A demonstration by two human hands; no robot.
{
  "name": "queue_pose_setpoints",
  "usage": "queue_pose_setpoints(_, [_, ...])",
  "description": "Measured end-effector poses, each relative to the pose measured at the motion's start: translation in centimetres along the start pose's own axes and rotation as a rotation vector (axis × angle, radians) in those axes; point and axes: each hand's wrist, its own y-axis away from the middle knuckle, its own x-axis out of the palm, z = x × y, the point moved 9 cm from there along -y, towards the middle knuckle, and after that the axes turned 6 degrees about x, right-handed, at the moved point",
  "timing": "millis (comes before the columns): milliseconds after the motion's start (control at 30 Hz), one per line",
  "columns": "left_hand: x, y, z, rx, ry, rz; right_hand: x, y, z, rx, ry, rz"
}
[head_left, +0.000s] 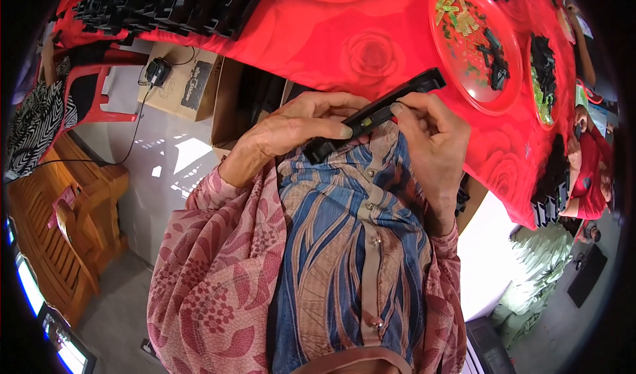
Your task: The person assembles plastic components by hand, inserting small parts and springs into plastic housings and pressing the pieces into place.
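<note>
My two bare hands are curled nearly closed on a slim black bar, held at a slant before my chest, its right end higher in view. My left hand grips nearer the lower end, thumb on top, fingers behind. My right hand pinches it past the middle, thumb against one edge and index finger along the other. Between my thumbs, a small yellow-green piece sits in the bar.

Beyond my hands is a table under a red, rose-patterned cloth. To the right, a red oval tray carries yellow-green pieces and small black parts; beside it, another tray holds black and green parts. Long black parts are packed together at upper left.

Left of the table, a cardboard box bears light lettering on a dark printed panel. Further out are a red chair, a wooden bench and, far right, a person in red.
</note>
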Motion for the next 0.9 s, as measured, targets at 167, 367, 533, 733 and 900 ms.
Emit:
queue_pose_setpoints(167, [-0.2, 0.4, -0.3, -0.019, 0.015, -0.033, 0.3, 0.1, 0.3, 0.007, 0.044, 0.029])
queue_pose_setpoints(367, [-1.1, 0.7, 0.1, 0.011, -0.079, -0.001, 0.5, 0.5, 0.7, 0.039, 0.123, 0.058])
queue_pose_setpoints(533, [-1.4, 0.6, 0.0, -0.018, -0.146, -0.035, 1.0, 0.9, 1.0, 0.051, 0.086, 0.075])
queue_pose_setpoints(733, [-1.4, 0.5, 0.1, -0.019, -0.125, -0.030, 1.6, 0.8, 0.1, 0.079, 0.040, 0.105])
queue_pose_setpoints(900, [-1.3, 0.5, 0.1, -0.029, -0.118, -0.044, 2.3, 1.1, -0.2, 0.113, -0.033, 0.111])
